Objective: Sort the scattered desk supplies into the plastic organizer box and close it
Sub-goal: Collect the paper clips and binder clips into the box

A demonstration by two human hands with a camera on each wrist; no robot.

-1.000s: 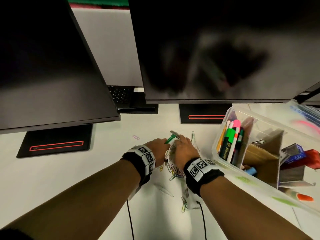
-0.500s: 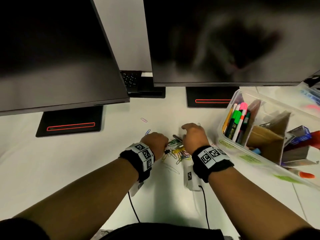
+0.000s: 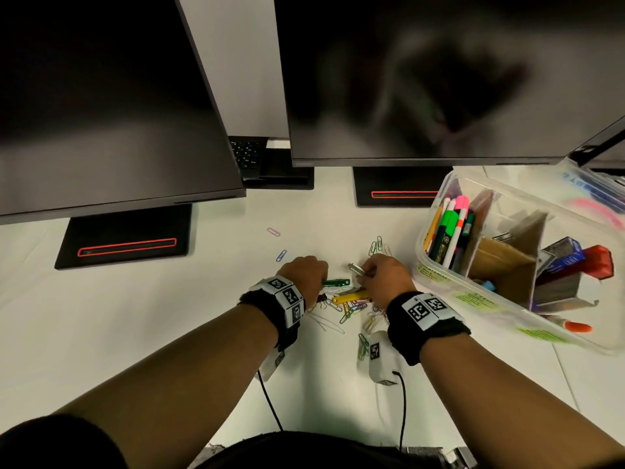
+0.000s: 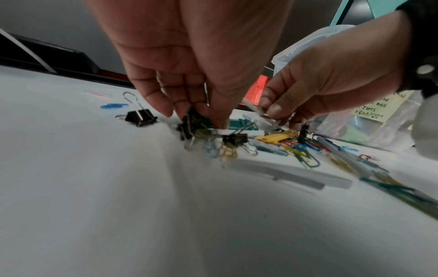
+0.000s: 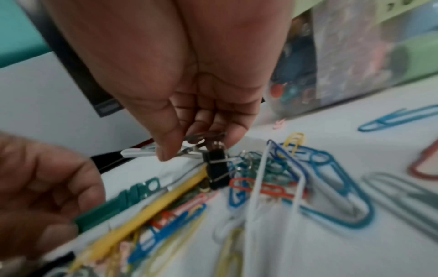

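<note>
Coloured paper clips (image 3: 351, 311) lie heaped on the white desk (image 3: 169, 316) between my hands, with a green plastic strip (image 3: 336, 283) and a yellow one (image 3: 350, 297). My left hand (image 3: 304, 274) curls down over the heap, and its fingertips (image 4: 187, 114) pinch a black binder clip (image 4: 188, 125). My right hand (image 3: 385, 279) pinches a silver strip (image 3: 356, 269). In the right wrist view a black binder clip (image 5: 217, 168) hangs from that same pinch (image 5: 189, 142). The clear organizer box (image 3: 439, 282) stands open at the right.
Two dark monitors (image 3: 439, 79) on black bases (image 3: 125, 238) overhang the back of the desk. Another binder clip (image 4: 140, 115) and stray paper clips (image 3: 280, 255) lie left of the heap. The box holds markers (image 3: 453, 231), cardboard dividers and small cartons. Cables trail from both wrists.
A second ago both hands held the green strip raised between them. It now lies on the desk, and each hand pinches clips at the heap.
</note>
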